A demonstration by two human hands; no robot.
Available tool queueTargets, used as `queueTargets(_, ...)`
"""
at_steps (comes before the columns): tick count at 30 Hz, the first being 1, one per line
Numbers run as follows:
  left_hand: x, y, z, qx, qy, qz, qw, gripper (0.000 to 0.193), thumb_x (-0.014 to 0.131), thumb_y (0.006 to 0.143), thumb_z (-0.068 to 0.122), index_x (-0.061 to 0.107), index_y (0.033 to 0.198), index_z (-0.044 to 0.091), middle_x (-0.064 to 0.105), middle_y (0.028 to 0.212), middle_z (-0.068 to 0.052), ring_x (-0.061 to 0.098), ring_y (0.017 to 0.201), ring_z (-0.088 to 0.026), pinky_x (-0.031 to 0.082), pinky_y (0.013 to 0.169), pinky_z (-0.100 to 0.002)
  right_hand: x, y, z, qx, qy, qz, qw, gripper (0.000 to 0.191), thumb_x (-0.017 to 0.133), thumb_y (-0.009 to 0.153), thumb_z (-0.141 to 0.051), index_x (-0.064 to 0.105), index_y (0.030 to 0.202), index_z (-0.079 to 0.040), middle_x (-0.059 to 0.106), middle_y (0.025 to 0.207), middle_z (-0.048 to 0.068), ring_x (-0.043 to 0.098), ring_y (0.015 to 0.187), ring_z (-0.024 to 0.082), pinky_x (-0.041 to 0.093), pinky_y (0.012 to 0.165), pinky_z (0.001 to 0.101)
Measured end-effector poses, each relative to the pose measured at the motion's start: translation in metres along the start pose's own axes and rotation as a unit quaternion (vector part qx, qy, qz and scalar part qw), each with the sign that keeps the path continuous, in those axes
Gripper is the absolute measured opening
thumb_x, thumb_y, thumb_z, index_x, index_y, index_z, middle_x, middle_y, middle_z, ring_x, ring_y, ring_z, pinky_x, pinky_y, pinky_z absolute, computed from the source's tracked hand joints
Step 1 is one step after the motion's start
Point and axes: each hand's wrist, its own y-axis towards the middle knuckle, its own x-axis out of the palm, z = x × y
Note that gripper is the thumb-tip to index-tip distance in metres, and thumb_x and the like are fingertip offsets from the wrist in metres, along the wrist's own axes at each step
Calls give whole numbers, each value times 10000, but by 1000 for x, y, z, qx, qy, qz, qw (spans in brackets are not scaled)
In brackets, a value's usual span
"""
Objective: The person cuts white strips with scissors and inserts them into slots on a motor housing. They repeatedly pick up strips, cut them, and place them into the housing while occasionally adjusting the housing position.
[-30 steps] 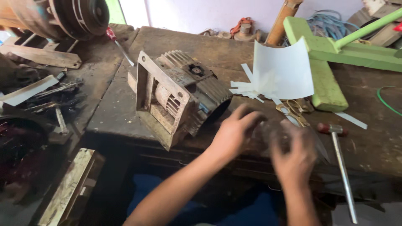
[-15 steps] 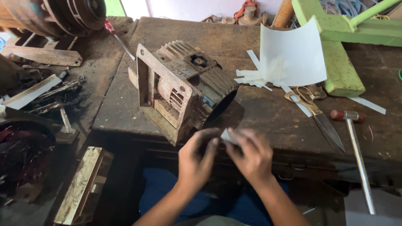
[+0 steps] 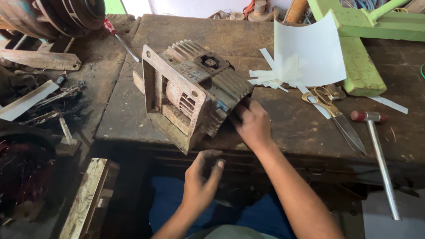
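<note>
right hand (image 3: 252,124) is pressed on the open end of the rusty motor housing (image 3: 195,93) lying tipped on the bench (image 3: 292,128), left hand (image 3: 201,179) loosely curled, empty-looking, just below the bench edge

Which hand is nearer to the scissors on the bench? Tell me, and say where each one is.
Right. The right hand rests against the open end of the old motor housing, left of the scissors. The left hand is lower, off the bench's front edge, farther away.

Soft daylight from the far side, deep shadow under the bench, edges bowed, perhaps slightly blurred.
</note>
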Motion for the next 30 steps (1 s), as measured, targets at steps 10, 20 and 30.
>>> queueTargets(10, 3, -2, -17, 4, 1, -34, 999, 248, 675, 939, 120, 664, 1174, 41, 735, 906, -62, 635, 723, -89, 545, 638, -268, 10, 2, -8, 80, 50, 8, 996, 320, 793, 799, -90, 708, 1102, -34, 716, 1065, 205, 671, 980, 431, 552, 829, 472)
queueTargets(20, -4, -14, -21, 20, 52, -51, 997, 254, 689, 930, 126, 668, 1167, 38, 755, 891, -66, 699, 774, -99, 582, 682, -261, -6, -1, -26, 115, 20, 28, 993, 439, 822, 763, -98, 696, 1171, 7, 674, 1031, 259, 664, 889, 472, 555, 747, 496)
queueTargets(30, 0, -15, -16, 45, 46, -65, 996, 240, 695, 931, 137, 676, 1147, 33, 740, 904, -66, 692, 788, -106, 572, 711, -271, -8, 1, -19, 73, 48, 6, 996, 302, 817, 770, -101, 740, 1059, -62, 702, 1033, 164, 684, 926, 416, 566, 786, 459)
